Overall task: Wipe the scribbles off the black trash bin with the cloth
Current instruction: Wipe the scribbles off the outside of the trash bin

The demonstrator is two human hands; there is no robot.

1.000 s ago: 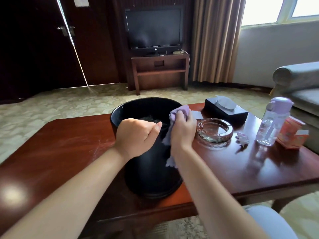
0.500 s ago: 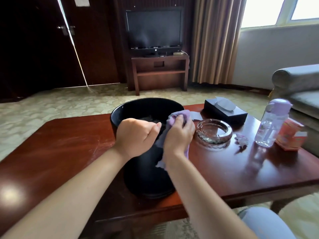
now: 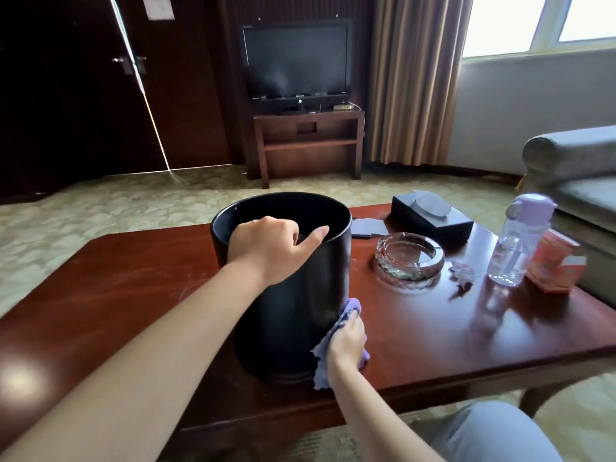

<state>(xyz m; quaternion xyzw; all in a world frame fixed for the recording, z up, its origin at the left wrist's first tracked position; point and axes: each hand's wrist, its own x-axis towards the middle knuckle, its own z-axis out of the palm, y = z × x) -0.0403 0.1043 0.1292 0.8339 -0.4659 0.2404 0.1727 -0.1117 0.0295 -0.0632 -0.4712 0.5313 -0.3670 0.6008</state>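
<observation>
The black trash bin (image 3: 300, 295) stands upright on the wooden coffee table (image 3: 116, 295), in front of me. My left hand (image 3: 270, 248) grips its near rim, thumb hooked over the edge into the opening. My right hand (image 3: 346, 341) holds the purple cloth (image 3: 321, 361) and presses it against the bin's lower right side, near the base. No scribbles show on the part of the bin facing me.
A glass ashtray (image 3: 410, 258) sits right of the bin. Behind it lies a black tissue box (image 3: 433, 221). A clear bottle with a purple cap (image 3: 515, 248) and an orange carton (image 3: 553, 265) stand at the table's right. A grey sofa (image 3: 573, 168) is beyond.
My right hand has slid the cloth from the bin's upper rim down its right side to near the base. My left hand keeps its grip on the rim.
</observation>
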